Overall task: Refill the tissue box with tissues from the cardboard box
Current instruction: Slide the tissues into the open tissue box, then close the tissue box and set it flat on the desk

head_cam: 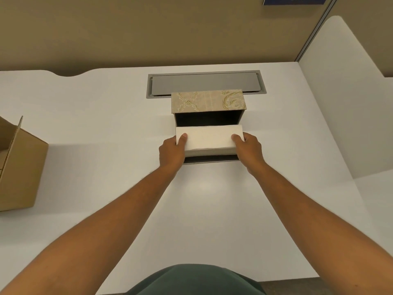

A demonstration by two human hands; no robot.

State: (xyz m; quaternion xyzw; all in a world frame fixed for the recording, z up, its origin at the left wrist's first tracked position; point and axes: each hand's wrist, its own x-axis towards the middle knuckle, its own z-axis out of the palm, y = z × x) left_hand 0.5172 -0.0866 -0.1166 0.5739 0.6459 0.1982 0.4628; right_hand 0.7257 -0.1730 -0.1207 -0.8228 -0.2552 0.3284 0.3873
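Note:
A tissue box (pixel 208 102) with a beige and green floral pattern lies on its side on the white desk (pixel 106 124), its dark open bottom facing me. Just in front of that opening is a white stack of tissues (pixel 209 138), held level at both ends. My left hand (pixel 172 152) grips its left end, thumb on top. My right hand (pixel 248 149) grips its right end the same way. The stack's far edge sits at the mouth of the box. The brown cardboard box (pixel 19 167) stands open at the desk's left edge, partly out of view.
A grey cable hatch (pixel 205 81) is set into the desk behind the tissue box. A tan partition wall (pixel 148 28) rises at the back, and a white divider panel (pixel 348 103) closes the right side. A dark green garment shows at the bottom.

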